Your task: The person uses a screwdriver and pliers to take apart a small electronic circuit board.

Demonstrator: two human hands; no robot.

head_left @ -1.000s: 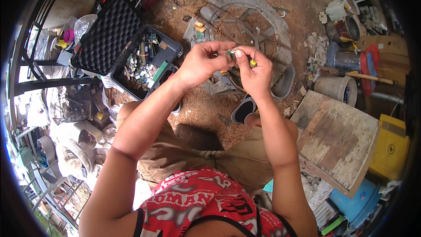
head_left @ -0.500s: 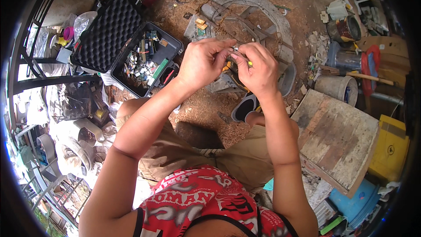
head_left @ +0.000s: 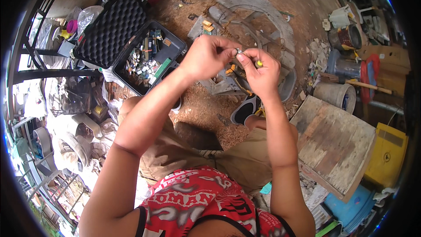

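Note:
My left hand [head_left: 207, 58] and my right hand [head_left: 263, 71] meet fingertip to fingertip in front of me. Between them is a small silvery metal piece [head_left: 239, 51], pinched by the left thumb and fingers. The right thumb and forefinger press against it from the other side. A yellow-green end [head_left: 259, 63] of some slim object sticks out of the curled right fingers; the rest of it is hidden in that hand. Left of my hands stands an opened black hard case [head_left: 174, 43], holding many small circuit boards and metal parts.
Beyond my hands lies a grey ring-shaped frame [head_left: 280, 26] with small gold-coloured pieces [head_left: 208, 26] by it. An orange-and-black tool [head_left: 239, 80] rests close below my hands. At right are a weathered wooden board [head_left: 333, 138], a bucket [head_left: 335, 93] and a yellow box [head_left: 388, 153].
Both hands have shifted slightly to the right in the picture. My fingertips have turned a little, leaving the silvery piece more exposed between them.

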